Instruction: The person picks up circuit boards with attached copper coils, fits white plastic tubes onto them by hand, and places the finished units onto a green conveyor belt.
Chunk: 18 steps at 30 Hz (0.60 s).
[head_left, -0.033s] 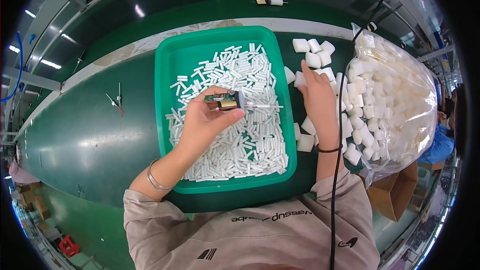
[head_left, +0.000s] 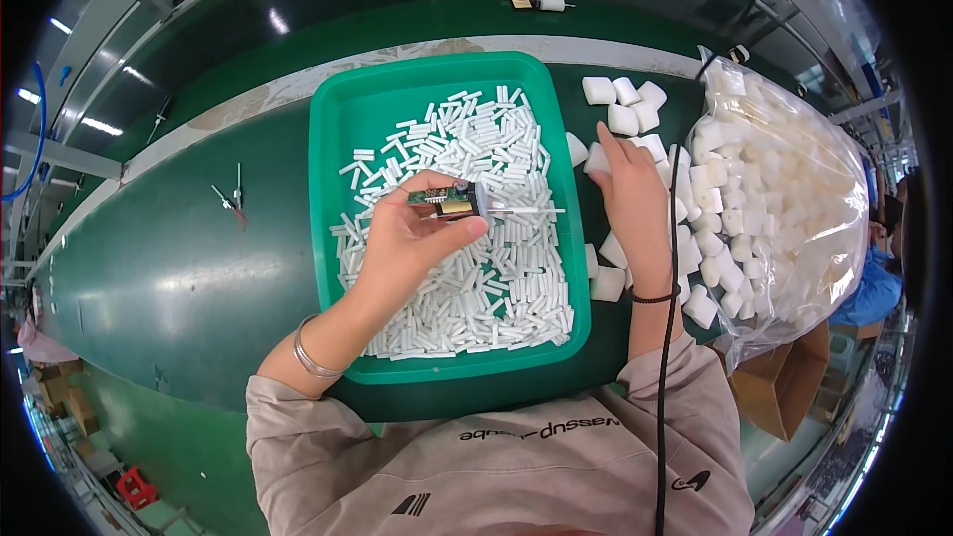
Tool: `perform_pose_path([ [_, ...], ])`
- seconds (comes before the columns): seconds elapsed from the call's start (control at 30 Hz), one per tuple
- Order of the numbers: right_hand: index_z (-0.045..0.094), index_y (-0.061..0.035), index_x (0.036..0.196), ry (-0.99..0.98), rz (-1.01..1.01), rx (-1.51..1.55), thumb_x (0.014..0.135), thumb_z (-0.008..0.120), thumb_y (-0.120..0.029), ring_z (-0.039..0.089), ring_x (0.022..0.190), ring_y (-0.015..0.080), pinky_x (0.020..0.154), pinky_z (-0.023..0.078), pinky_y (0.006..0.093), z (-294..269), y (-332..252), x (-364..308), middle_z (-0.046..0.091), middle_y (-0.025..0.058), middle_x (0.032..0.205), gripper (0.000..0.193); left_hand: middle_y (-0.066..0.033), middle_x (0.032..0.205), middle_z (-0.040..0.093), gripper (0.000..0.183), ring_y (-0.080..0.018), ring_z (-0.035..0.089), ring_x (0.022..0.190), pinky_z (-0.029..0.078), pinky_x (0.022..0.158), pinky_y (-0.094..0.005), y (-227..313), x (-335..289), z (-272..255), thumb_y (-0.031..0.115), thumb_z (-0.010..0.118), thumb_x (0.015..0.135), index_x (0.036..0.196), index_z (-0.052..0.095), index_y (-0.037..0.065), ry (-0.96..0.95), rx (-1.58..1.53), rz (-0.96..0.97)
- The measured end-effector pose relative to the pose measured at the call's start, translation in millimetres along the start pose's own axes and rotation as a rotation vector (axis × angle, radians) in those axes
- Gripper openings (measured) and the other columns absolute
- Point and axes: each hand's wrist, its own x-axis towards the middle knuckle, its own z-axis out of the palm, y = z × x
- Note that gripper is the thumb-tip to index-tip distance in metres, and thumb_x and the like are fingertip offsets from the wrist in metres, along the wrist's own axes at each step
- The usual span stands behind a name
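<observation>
My left hand (head_left: 412,233) is closed around a small electronic assembly (head_left: 454,208) with a green circuit board, a gold-coloured patch and a grey round end. A thin metal rod with a white tube (head_left: 521,210) on it points right from that end. Below it lies a green tray (head_left: 372,89) holding many short white tubes (head_left: 496,283). To the right of the tray, my right hand (head_left: 632,194) reaches over loose white foam plugs (head_left: 608,284). Its fingers are apart, with one foam plug (head_left: 597,158) between the index finger and thumb; contact with it cannot be made out.
A clear plastic bag (head_left: 809,208) full of white plugs lies at the right, above a cardboard box (head_left: 784,387). A black cable (head_left: 663,407) hangs past my right wrist. Another assembly (head_left: 536,1) lies at the far side; small rod parts (head_left: 231,201) lie left.
</observation>
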Motion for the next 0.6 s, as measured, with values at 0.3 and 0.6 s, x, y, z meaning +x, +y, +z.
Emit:
perform_pose_path([
  [0.3,0.057,-0.0042,0.090,0.223,-0.041,0.604,0.067,0.060,0.002,0.050,0.082,0.0253,0.072,0.040,0.0305,-46.5,-48.5,-22.3,0.056,0.0099,0.087,0.025,-0.0043,0.090,0.052,0.031,-0.0141,0.057,0.085,0.048,0.072,-0.0229,0.1,-4.8,2.2,-0.004,0.066,0.067,0.093,0.049,0.004,-0.068,-0.009,0.058],
  [0.6,0.048,0.0004,0.102,-0.031,0.107,1.686,0.074,0.056,0.008,0.048,0.101,0.0183,0.084,0.040,0.0285,-12.8,-74.6,-47.1,0.048,0.0132,0.109,0.030,-0.0089,0.092,0.057,0.034,-0.0154,0.054,0.088,0.044,0.079,-0.0285,-1.6,-5.8,6.7,0.004,0.069,0.063,0.091,0.050,0.004,-0.073,0.042,0.209],
])
